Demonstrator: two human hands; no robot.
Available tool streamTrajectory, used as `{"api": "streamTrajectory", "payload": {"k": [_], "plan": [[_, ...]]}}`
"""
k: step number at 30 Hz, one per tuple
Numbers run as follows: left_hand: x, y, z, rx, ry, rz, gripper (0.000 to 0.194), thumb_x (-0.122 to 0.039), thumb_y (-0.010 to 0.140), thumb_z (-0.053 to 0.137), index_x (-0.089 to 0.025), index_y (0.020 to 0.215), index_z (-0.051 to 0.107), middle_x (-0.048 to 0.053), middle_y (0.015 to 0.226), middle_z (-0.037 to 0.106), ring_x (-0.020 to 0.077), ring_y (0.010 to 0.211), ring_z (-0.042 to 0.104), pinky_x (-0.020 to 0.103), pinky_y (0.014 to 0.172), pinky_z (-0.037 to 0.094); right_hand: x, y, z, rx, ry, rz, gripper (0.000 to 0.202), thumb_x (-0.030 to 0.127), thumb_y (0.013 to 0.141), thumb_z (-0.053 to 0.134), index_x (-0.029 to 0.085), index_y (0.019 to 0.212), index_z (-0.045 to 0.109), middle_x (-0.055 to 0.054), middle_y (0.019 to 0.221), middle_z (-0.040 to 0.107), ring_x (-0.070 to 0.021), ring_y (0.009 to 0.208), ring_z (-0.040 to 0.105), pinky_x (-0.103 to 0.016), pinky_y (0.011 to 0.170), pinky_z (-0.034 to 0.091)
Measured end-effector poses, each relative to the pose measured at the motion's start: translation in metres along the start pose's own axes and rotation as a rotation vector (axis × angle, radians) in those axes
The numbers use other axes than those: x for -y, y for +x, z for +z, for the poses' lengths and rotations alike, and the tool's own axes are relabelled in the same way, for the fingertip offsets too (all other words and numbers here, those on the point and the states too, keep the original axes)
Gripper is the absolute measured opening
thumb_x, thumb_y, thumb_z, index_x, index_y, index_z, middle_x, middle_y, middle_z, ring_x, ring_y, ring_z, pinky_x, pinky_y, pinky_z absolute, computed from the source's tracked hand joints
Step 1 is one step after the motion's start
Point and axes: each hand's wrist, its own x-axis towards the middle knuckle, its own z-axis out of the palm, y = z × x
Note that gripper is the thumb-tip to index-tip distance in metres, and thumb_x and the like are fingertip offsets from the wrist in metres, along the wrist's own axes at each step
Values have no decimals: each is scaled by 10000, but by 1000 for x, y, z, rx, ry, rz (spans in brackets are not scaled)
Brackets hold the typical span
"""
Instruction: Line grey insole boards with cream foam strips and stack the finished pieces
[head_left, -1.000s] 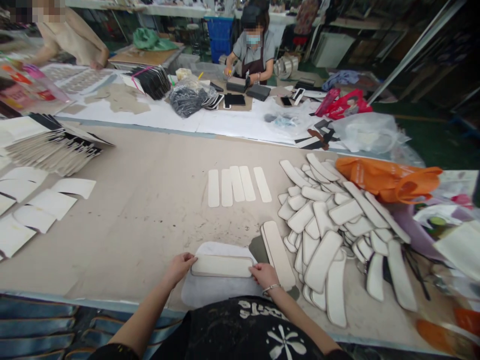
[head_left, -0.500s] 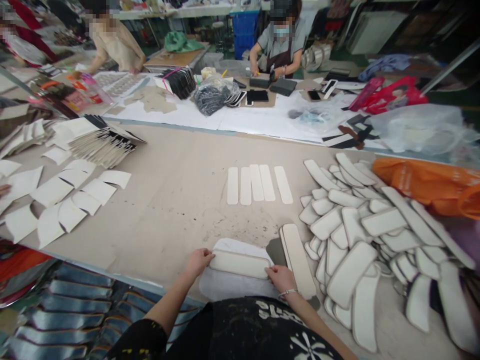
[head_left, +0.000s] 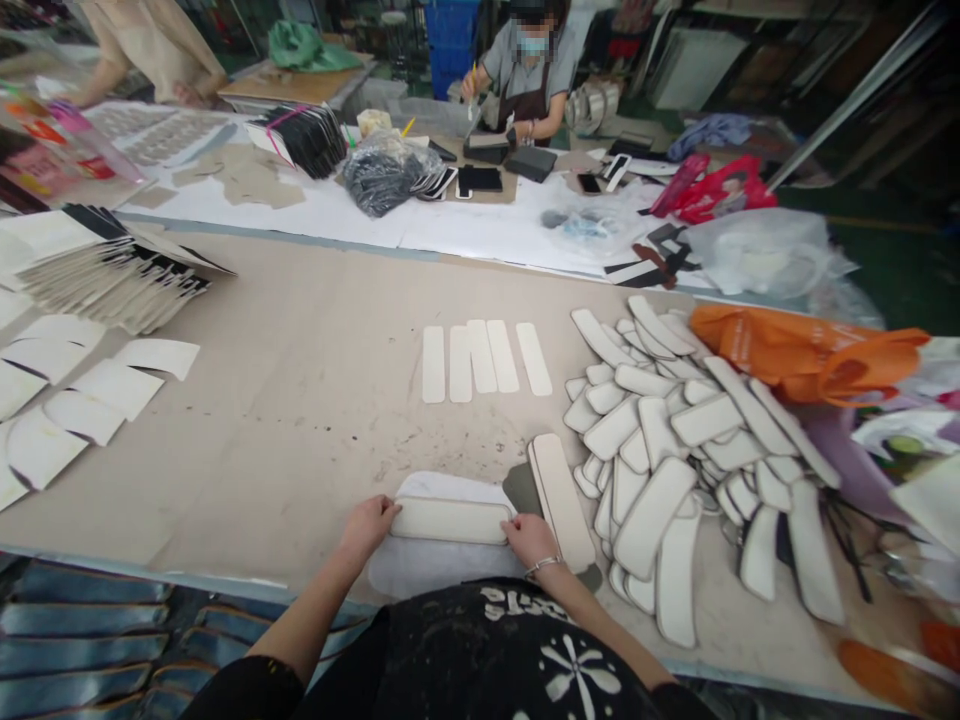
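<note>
A long cream strip with rounded corners and a dark edge (head_left: 450, 521) lies lengthwise in front of me, over a pale sheet with rounded ends (head_left: 427, 570). Its left end is pinched between the fingers of my left hand (head_left: 371, 527). My right hand (head_left: 531, 542), with a bracelet at the wrist, grips the opposite end. Just right of that hand, similar cream strips (head_left: 566, 505) rest over a dark grey piece (head_left: 520, 487). Beyond the sheet, several plain cream strips (head_left: 433, 365) are laid out in a loose row.
A big heap of cream padded pieces (head_left: 652, 510) covers the right side, beside an orange bag (head_left: 795, 350). Curved white pieces (head_left: 120, 390) and a fanned stack (head_left: 112, 275) occupy the left. Across the table a co-worker (head_left: 529, 85) handles dark pieces; another person stands farther left.
My view has turned to the right, so things sit farther left in the picture. Both hands keep hold of the strip's ends. The co-worker opposite has raised one hand.
</note>
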Motion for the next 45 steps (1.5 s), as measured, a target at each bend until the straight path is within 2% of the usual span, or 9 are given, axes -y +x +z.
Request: {"api": "streamTrajectory", "payload": {"k": [21, 27, 30, 33, 35, 38, 40, 42, 45], "plan": [[-3, -3, 1, -53, -63, -34, 194, -324, 794, 503, -163, 719, 582, 49, 746, 653, 176, 754, 592, 252, 663, 364, 7, 1, -1, 64, -140, -21, 384, 399, 861, 384, 151, 811, 673, -137, 879, 683, -219, 843, 623, -275, 697, 400], [5, -6, 7, -176, -128, -53, 318, -364, 761, 562, -125, 965, 509, 37, 710, 625, 176, 704, 604, 259, 632, 407, 8, 1, -4, 80, -149, -18, 383, 413, 854, 390, 156, 805, 669, -127, 860, 684, -218, 842, 623, -275, 703, 397], [9, -18, 10, -243, -145, 4, 304, -351, 820, 481, -119, 1017, 482, 58, 778, 625, 175, 751, 611, 282, 688, 445, 8, 0, -4, 79, -153, -18, 384, 418, 855, 383, 161, 806, 663, -122, 856, 684, -215, 838, 624, -275, 699, 396], [6, -37, 18, -314, -137, 112, 331, -339, 861, 402, -128, 1108, 470, 133, 1061, 586, 210, 1018, 559, 347, 869, 430, 8, 0, -4, 71, -158, -30, 375, 418, 857, 378, 167, 810, 652, -114, 857, 684, -215, 840, 624, -275, 692, 396], [-4, -48, 29, -304, -88, 342, 390, -315, 872, 383, -142, 1217, 429, 148, 1256, 491, 224, 1202, 435, 376, 987, 363, 8, 0, -3, 69, -166, -41, 368, 417, 858, 375, 169, 813, 643, -111, 845, 684, -221, 829, 627, -280, 676, 397], [-31, -54, 52, -171, 75, 748, 548, -346, 865, 405, -125, 1353, 294, 152, 1430, 304, 257, 1343, 211, 420, 1069, 258, 6, 1, -1, 73, -187, -58, 358, 413, 857, 375, 173, 786, 631, -109, 806, 684, -230, 800, 632, -287, 650, 394], [-49, -50, 66, -82, 179, 867, 649, -442, 850, 415, -112, 1382, 243, 151, 1467, 222, 281, 1366, 110, 455, 1088, 194, 4, 2, 0, 76, -194, -67, 356, 416, 857, 372, 178, 772, 623, -104, 789, 683, -228, 787, 633, -286, 638, 390], [-57, -44, 72, -61, 238, 865, 706, -511, 844, 390, -106, 1394, 214, 148, 1481, 174, 285, 1371, 52, 472, 1097, 138, 4, 3, 1, 80, -191, -76, 358, 422, 859, 368, 182, 770, 619, -98, 782, 682, -220, 782, 632, -279, 636, 386], [-43, -41, 69, -97, 273, 721, 713, -514, 854, 369, -106, 1407, 177, 150, 1489, 123, 286, 1372, 23, 482, 1098, 95, 4, 3, 1, 84, -194, -74, 361, 431, 861, 366, 185, 766, 613, -93, 774, 680, -213, 778, 632, -274, 639, 387]]}}
